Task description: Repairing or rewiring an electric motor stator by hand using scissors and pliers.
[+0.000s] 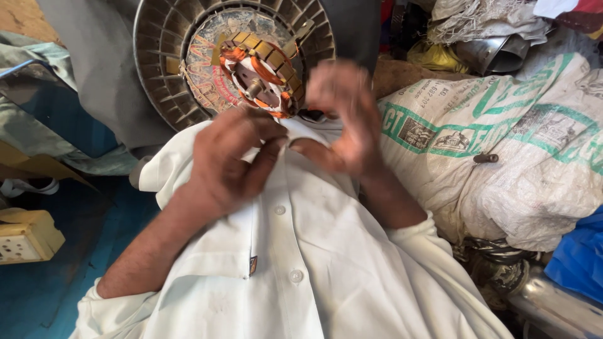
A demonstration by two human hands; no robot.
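Left hand (229, 160) curled, fingertips pinching a fold of the white shirt (314, 251) near the top of the button placket; closed on cloth. Right hand (342, 119) motion-blurred, fingers half spread and loosely cupped, thumb down near the same fold; contact with the fabric cannot tell. Hands close together, not touching each other. Shirt smooth woven cotton, pale round buttons (296, 275) down the front, sleeves pushed up on both forearms.

Just beyond the fingertips, fan motor stator (260, 78): round, copper-orange windings, tan insulating slot wedges, short steel shaft at centre, white patches of paper insulation. Seated in a ribbed metal housing (163, 69), circular, dull grey, radial fins, dusty.

Right of the hands, woven plastic sack (502, 144), white with green printing, bulging, coarse weave, creased. Behind it, crumpled rags and a shiny metal bowl (496, 53). Far left, beige plastic switch box (25, 235) on blue floor (56, 289); flat cardboard sheet (38, 164) above it.
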